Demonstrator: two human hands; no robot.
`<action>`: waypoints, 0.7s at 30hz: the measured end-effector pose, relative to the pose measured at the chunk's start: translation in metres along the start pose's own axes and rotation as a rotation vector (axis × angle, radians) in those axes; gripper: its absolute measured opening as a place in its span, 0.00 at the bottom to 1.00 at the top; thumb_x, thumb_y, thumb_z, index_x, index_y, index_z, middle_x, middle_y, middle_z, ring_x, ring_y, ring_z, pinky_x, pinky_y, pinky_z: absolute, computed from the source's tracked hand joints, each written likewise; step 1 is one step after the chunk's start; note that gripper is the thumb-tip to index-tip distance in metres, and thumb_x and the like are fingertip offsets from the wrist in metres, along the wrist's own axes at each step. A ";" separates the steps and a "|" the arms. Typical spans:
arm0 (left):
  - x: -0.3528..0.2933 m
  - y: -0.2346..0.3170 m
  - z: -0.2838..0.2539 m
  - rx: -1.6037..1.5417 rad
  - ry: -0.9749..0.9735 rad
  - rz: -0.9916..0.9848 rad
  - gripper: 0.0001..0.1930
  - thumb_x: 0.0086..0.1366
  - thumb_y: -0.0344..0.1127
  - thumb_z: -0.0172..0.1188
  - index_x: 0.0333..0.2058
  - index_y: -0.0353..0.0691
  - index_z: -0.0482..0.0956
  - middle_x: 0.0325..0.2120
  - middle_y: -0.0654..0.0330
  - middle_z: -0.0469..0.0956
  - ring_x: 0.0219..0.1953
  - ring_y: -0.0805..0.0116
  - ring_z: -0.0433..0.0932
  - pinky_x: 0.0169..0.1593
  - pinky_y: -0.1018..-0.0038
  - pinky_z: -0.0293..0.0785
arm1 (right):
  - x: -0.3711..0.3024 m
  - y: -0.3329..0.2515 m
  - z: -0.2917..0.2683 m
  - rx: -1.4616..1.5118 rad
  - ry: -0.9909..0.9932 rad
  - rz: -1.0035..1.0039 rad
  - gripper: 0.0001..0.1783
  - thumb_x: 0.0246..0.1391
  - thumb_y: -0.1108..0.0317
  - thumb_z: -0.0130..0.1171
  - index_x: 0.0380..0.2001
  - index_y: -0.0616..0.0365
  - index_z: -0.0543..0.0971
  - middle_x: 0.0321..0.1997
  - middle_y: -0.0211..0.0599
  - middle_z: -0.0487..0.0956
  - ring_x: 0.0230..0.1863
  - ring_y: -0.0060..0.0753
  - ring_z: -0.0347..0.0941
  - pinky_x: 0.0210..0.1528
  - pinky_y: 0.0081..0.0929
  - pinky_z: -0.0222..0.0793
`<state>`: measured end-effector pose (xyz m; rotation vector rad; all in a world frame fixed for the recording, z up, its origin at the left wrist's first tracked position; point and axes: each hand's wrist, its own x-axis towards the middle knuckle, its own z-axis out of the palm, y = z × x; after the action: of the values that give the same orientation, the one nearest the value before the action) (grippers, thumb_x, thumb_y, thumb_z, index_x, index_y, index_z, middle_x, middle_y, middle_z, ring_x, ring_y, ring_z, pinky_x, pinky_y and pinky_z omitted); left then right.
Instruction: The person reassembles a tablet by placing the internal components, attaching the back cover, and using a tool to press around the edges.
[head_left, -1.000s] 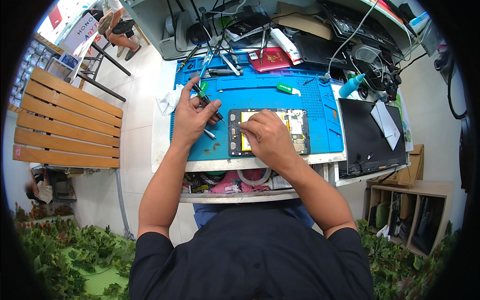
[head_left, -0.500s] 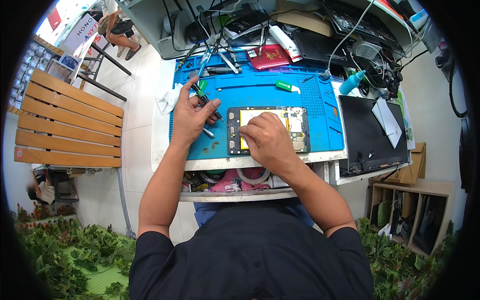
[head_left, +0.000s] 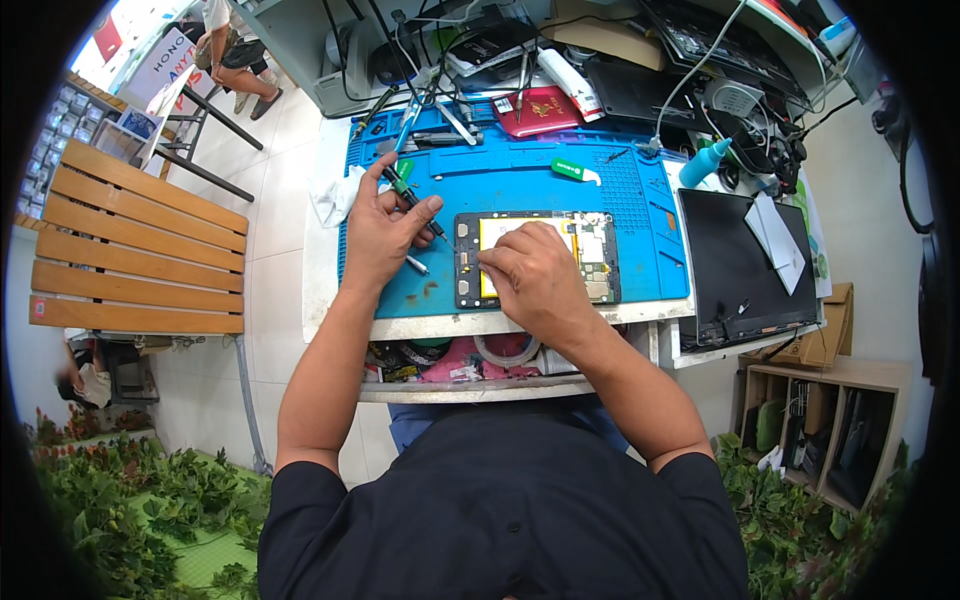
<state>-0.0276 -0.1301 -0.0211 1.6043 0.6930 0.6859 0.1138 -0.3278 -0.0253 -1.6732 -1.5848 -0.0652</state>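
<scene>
Opened tablet (head_left: 594, 255) apparently being worked on; screwdriver (head_left: 403, 189) being gripped by left hand (head_left: 383, 242) at tablet's left edge; right hand (head_left: 541, 277) being held pinched over tablet, contents unclear; steadiness likely being needed.

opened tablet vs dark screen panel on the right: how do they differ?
- State: the opened tablet shows its inner parts; the dark screen panel presents a mostly plain black face.
- Place: the opened tablet lies on the blue mat; the dark screen panel lies right of it.
- On top: the right hand is over the opened tablet; white paper lies on the dark screen panel.
Shared: both roughly rectangular, dark-edged.
</scene>
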 end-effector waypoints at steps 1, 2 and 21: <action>0.000 0.000 0.001 -0.005 0.003 0.003 0.46 0.67 0.35 0.80 0.76 0.35 0.60 0.29 0.60 0.85 0.25 0.75 0.83 0.28 0.81 0.78 | 0.000 0.000 0.000 0.001 0.000 0.002 0.06 0.54 0.75 0.72 0.36 0.61 0.90 0.35 0.39 0.85 0.43 0.44 0.79 0.55 0.42 0.74; 0.000 0.001 0.001 -0.003 0.004 0.004 0.46 0.67 0.35 0.80 0.76 0.35 0.60 0.30 0.60 0.85 0.25 0.75 0.83 0.28 0.81 0.79 | 0.000 0.000 0.000 0.002 0.002 0.003 0.06 0.54 0.74 0.72 0.36 0.61 0.90 0.35 0.39 0.85 0.43 0.44 0.79 0.55 0.42 0.74; -0.017 0.021 -0.007 0.390 -0.337 0.852 0.30 0.63 0.20 0.78 0.59 0.42 0.72 0.39 0.54 0.87 0.37 0.63 0.90 0.40 0.71 0.88 | -0.029 -0.031 -0.017 0.176 0.064 -0.022 0.09 0.48 0.76 0.78 0.31 0.56 0.86 0.31 0.35 0.82 0.37 0.42 0.79 0.46 0.42 0.74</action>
<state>-0.0424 -0.1409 -0.0007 2.3299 -0.1593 0.8773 0.0891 -0.3651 -0.0141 -1.5031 -1.5160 0.0091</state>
